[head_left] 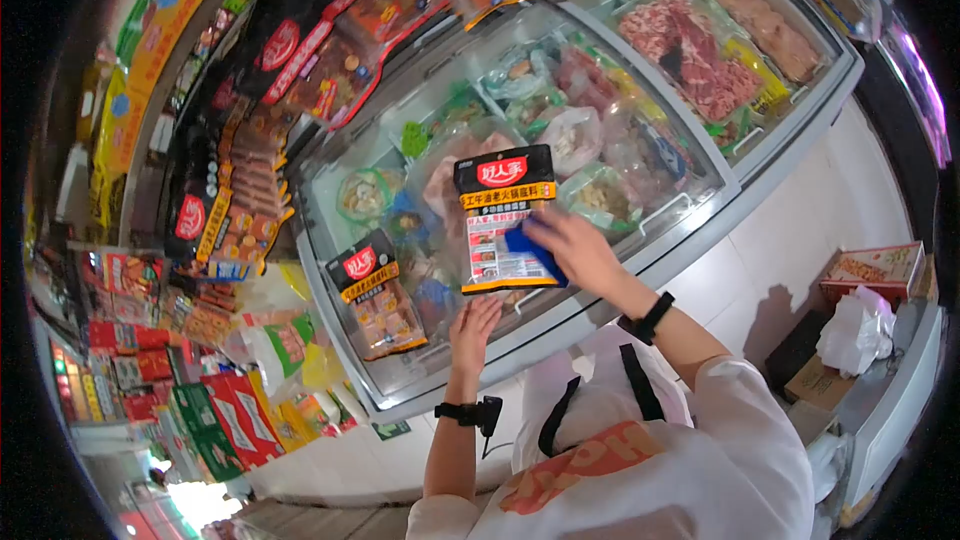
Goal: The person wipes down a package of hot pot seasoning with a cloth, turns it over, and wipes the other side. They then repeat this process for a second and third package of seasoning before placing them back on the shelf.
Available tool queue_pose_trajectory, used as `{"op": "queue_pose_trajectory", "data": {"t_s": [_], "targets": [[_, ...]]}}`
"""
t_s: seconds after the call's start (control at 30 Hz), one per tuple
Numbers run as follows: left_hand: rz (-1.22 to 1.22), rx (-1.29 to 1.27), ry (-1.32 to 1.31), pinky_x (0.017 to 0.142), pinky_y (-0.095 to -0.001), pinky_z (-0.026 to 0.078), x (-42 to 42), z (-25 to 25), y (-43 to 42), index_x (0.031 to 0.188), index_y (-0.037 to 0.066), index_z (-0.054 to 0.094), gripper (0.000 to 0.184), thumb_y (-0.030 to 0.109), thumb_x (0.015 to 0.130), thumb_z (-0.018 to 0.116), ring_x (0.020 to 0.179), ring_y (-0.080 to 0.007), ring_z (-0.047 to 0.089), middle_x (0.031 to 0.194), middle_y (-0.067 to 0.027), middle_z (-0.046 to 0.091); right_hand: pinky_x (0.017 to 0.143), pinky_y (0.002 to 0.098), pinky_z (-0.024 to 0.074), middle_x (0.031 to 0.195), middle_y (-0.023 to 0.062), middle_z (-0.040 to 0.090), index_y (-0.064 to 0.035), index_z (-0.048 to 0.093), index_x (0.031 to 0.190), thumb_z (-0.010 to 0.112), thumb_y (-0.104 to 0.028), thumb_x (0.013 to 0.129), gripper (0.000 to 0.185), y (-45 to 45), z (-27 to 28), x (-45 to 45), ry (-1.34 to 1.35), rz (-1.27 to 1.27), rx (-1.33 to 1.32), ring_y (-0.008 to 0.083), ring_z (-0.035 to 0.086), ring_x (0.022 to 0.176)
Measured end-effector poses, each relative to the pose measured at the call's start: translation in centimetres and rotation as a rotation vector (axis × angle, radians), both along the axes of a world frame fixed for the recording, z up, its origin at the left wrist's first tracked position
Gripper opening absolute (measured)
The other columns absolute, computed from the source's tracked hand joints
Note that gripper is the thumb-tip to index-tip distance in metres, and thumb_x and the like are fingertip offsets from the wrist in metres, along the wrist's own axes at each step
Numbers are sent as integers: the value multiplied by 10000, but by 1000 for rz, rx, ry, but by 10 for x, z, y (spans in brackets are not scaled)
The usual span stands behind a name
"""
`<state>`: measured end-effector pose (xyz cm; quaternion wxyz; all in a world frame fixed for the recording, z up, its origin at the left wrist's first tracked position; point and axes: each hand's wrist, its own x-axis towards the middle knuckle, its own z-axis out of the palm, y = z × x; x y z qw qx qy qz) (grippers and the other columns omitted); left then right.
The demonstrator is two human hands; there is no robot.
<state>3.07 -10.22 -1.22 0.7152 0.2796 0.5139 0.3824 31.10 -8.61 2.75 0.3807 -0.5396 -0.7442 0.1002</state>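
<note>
A black, yellow and white seasoning packet (487, 240) lies on the glass lid of a chest freezer. My right hand (575, 248) grips a blue cloth (537, 252) and presses it against the packet's lower right part. Just below the packet's lower left corner is my left hand (476, 328), its fingers stretched out and nothing held in them. Whether its fingertips touch the packet's edge I cannot tell. A second packet (375, 302), with a clear window over brown blocks, lies on the glass to the left.
More packets (325, 75) line the freezer's far side, and others (240, 190) are stacked on the left. Bagged food shows under the glass; red meat (690, 55) lies in the right section. A cardboard box (870, 270) and white plastic bag (855, 332) are at the right.
</note>
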Motion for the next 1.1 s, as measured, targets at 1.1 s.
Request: {"op": "queue_pose_trajectory", "data": {"t_s": [1.1], "targets": [[98, -64, -259, 758, -347, 587, -15, -33, 32, 1079, -46, 620, 197, 13, 891, 605, 875, -226, 674, 929, -104, 635, 791, 373, 517, 1304, 14, 570, -128, 636, 1204, 594, -115, 752, 454, 50, -4, -124, -589, -98, -98, 261, 561, 944]]}}
